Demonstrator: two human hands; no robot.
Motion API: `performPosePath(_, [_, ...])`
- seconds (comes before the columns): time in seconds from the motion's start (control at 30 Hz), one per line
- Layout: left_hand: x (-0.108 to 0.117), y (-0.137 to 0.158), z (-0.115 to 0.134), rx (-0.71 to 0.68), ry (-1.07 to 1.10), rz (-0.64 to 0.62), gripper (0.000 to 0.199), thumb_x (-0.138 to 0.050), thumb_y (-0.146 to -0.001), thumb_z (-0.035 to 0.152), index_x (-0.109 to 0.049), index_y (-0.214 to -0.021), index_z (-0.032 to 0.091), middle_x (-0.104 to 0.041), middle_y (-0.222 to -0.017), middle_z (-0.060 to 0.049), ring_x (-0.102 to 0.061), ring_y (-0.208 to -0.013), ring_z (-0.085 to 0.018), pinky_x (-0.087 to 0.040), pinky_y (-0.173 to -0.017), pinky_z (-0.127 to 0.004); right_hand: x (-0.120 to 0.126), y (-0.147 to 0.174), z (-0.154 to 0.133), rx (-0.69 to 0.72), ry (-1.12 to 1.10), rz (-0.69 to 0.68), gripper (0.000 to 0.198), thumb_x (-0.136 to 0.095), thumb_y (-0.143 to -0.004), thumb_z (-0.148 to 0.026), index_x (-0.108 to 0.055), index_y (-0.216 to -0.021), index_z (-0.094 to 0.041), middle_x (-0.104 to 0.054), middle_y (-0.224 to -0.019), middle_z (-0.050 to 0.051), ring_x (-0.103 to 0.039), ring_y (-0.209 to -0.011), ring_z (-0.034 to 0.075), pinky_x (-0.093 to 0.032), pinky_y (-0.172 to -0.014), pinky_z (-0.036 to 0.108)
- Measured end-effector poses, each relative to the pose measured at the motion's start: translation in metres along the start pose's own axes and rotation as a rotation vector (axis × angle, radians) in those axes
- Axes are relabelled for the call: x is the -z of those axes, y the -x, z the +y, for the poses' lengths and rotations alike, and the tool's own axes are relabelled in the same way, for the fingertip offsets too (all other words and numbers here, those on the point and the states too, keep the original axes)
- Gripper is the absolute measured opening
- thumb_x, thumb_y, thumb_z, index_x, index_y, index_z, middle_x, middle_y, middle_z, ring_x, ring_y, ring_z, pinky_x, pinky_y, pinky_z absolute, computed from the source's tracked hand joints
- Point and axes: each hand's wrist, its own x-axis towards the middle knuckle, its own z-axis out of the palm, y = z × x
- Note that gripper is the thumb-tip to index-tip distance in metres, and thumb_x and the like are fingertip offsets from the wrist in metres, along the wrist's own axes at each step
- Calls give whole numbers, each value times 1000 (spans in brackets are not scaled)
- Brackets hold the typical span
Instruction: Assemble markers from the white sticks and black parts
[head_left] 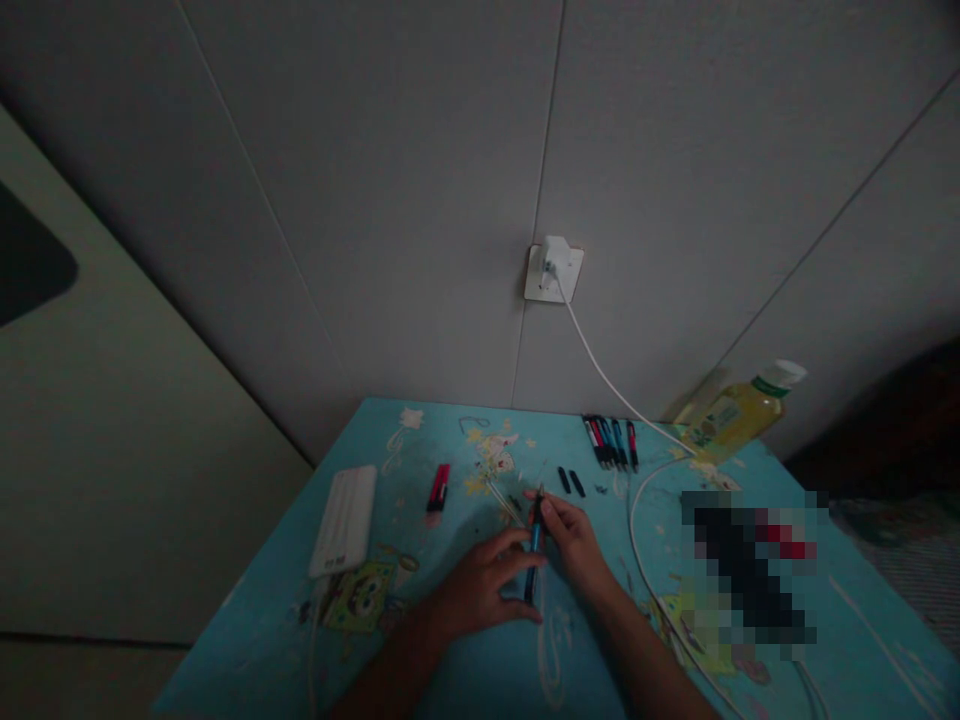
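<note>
Over the middle of the table, a blue and black pen (535, 543) stands nearly lengthwise, its pointed end away from me. My right hand (574, 540) pinches it near that tip, between thumb and fingers. From the other side, my left hand (487, 585) has its fingers and thumb around the pen's lower part. Two short black pieces (571, 482), perhaps pen grips, lie just beyond my right hand. Beside my left hand are some thin pale sticks (504, 502), maybe refills, partly hidden by the hands. Red and black pen parts (439, 488) rest farther left.
Several assembled pens (611, 443) lie in a row at the back. A white power bank (343, 522) sits at the left. A bottle of yellow liquid (739, 415) stands back right. A white cable (600, 368) runs from the wall socket (553, 270) across the table, past a blurred dark object (742, 570).
</note>
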Motion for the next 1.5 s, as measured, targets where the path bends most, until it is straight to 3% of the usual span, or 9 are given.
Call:
performPosePath(0.13, [-2,1,-2,3,-69,34,57,-71,-78,59,-61,-125,28,-56,-130,-10,-61,-110,-24,-50,-98,-39,-2,1,2,-3,43,-10,49,-55,-91,-59,-71,-109,-17,-62,-72,1,-50,-59,14,-41,-57,26])
performPosePath(0.33, [-4,2,-6,-37,-116,56,63,-74,-75,60,-59,-127,27,-53,-133,-11,-59,-114,-26,-50,-99,-40,-4,3,1,-7,57,-6,46,-54,-91,-58,-71,-97,-16,-52,-60,-2,-48,-56,14,-39,-55,26])
performPosePath(0.53, [0,1,-4,-20,-144,144,57,-71,-77,60,-62,-121,25,-56,-126,-11,-59,-113,-26,-53,-96,-38,-9,4,-9,51,109,-37,49,-49,-94,-57,-57,-66,-18,-49,-59,-2,-46,-59,13,-39,-61,26])
performPosePath(0.67, [1,1,-5,-45,-142,163,65,-71,-77,61,-58,-129,24,-53,-130,-12,-58,-117,-27,-52,-98,-39,-10,4,-9,56,110,-36,46,-50,-94,-57,-55,-68,-19,-47,-61,-3,-44,-59,13,-38,-61,25])
performPosePath(0.9, [-1,4,-9,-59,-141,200,56,-67,-82,59,-59,-126,24,-54,-129,-13,-58,-117,-27,-52,-98,-40,-11,4,-4,53,132,-53,48,-52,-92,-59,-58,-68,-18,-49,-61,-3,-45,-59,12,-38,-58,25])
performPosePath(1.07, [0,4,-8,-97,-121,187,55,-70,-81,56,-58,-125,23,-54,-129,-13,-62,-110,-25,-53,-96,-38,-12,3,1,51,96,-51,43,-54,-92,-57,-68,-85,-17,-57,-66,-2,-50,-61,13,-42,-60,25])
performPosePath(1.17, [0,5,-8,-88,-119,189,56,-70,-82,54,-57,-127,24,-53,-130,-12,-59,-116,-25,-51,-98,-38,-11,3,2,42,81,-48,41,-55,-91,-56,-69,-97,-18,-62,-73,1,-54,-65,15,-44,-62,26])
performPosePath(1.3, [-1,4,-9,-66,-141,170,63,-71,-78,58,-56,-129,25,-52,-134,-13,-55,-122,-28,-51,-99,-39,-11,3,4,44,90,-48,41,-55,-92,-55,-70,-100,-18,-65,-79,2,-56,-69,16,-45,-64,27])
performPosePath(1.5, [-1,4,-9,-52,-148,178,53,-67,-84,54,-58,-127,24,-54,-132,-13,-56,-120,-27,-51,-97,-39,-11,2,5,43,80,-49,39,-55,-92,-54,-69,-103,-19,-65,-79,2,-56,-70,17,-45,-64,27])
